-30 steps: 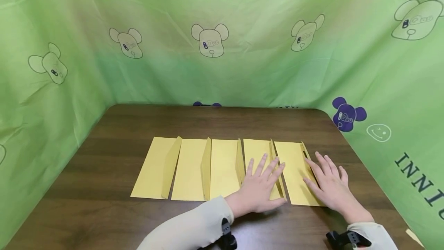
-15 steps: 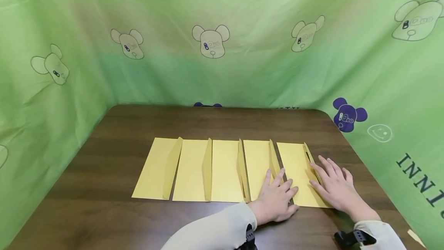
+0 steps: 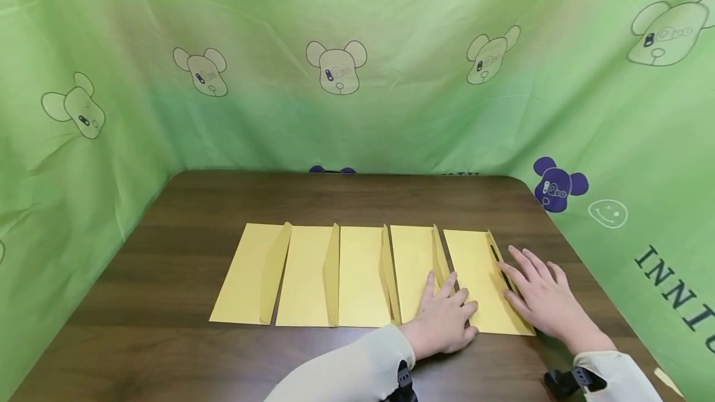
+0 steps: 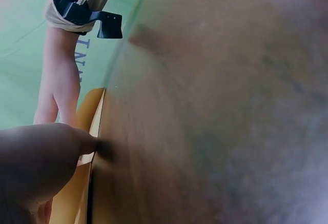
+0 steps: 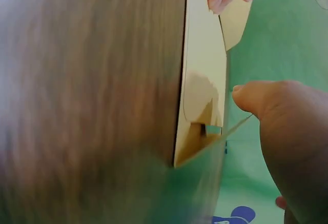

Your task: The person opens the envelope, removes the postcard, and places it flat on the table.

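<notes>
Several yellow envelopes lie in a row, side by side, each with its flap standing up along the right side. My left hand [image 3: 444, 321] rests with spread fingers on the near right corner of the second envelope from the right [image 3: 410, 256]. At the right edge of the rightmost envelope [image 3: 472, 265] is my right hand [image 3: 544, 299], its fingers lying along the raised flap [image 5: 205, 149]. In the right wrist view, the right thumb [image 5: 251, 98] is beside the flap's edge. The left thumb [image 4: 84, 141] shows at the near edge of the envelopes in the left wrist view.
The envelopes lie on a dark brown wooden table [image 3: 139, 290]. A green curtain [image 3: 268, 123] printed with bear heads hangs behind it and along both sides. A small pale scrap [image 3: 667, 383] shows past the table's right edge.
My left hand has moved right and nearer to me, and has stayed there over the last half second. My right hand and the rightmost envelope have shifted slightly right.
</notes>
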`<state>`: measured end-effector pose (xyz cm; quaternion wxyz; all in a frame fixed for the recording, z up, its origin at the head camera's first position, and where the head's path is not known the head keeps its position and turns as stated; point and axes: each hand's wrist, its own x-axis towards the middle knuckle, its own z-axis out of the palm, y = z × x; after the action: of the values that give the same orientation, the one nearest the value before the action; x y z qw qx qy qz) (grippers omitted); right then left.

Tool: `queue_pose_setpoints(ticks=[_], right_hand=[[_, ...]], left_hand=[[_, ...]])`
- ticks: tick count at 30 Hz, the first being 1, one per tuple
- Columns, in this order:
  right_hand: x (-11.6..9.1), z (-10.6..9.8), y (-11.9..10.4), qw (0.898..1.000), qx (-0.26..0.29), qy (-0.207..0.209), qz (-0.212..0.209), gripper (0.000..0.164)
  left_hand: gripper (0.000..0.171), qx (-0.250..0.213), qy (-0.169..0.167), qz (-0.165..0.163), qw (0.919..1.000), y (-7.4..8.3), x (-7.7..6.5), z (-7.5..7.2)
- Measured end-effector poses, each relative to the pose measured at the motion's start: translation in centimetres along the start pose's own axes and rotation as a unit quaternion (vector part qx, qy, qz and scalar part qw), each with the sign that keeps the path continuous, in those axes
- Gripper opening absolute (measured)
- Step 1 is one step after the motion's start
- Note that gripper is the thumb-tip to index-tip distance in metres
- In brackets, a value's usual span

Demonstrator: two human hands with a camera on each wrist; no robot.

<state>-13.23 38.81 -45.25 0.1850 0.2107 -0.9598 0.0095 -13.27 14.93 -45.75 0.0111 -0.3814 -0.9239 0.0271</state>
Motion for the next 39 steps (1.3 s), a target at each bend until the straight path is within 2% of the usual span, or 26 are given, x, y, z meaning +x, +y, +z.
queue_pose_setpoints(ticks=[4, 14, 17, 23, 26, 29, 34, 39], right_hand=[[0.2, -0.4, 0.5, 1.0, -0.012, 0.013, -0.018, 0.052], [-0.1, -1.2, 1.2, 0.999, -0.028, 0.033, -0.032, 0.065], [-0.3, -1.0, 1.5, 0.998, -0.026, 0.035, -0.045, 0.062], [-0.6, -0.5, 1.9, 0.998, -0.023, 0.029, -0.06, 0.046], [-0.7, -0.3, 2.0, 0.998, -0.031, 0.016, -0.059, 0.041], [-0.8, -0.2, 1.9, 0.998, -0.04, -0.01, -0.051, 0.044], [-0.8, 0.0, 1.4, 0.996, -0.041, -0.075, -0.015, 0.053], [-0.4, 0.1, 1.3, 0.994, -0.03, -0.107, 0.018, 0.046]], left_hand=[[0.043, 0.004, -0.003, -0.001, 1.0, 0.0, 0.0, -0.2], [0.046, 0.0, -0.006, 0.0, 1.0, -0.1, 0.0, 0.0], [0.048, 0.002, -0.011, -0.001, 0.9999, 0.0, 0.1, 0.1], [0.048, 0.002, -0.012, -0.002, 0.9999, 0.0, 0.2, 0.2], [0.049, 0.003, -0.011, -0.001, 0.9999, -0.1, 0.2, 0.2], [0.049, 0.005, -0.014, -0.002, 0.9999, -0.1, 0.2, 0.2], [0.049, 0.001, -0.017, 0.001, 0.9999, -0.1, 0.2, 0.3], [0.049, -0.002, -0.014, -0.001, 0.9999, -0.1, 0.1, 0.3]])
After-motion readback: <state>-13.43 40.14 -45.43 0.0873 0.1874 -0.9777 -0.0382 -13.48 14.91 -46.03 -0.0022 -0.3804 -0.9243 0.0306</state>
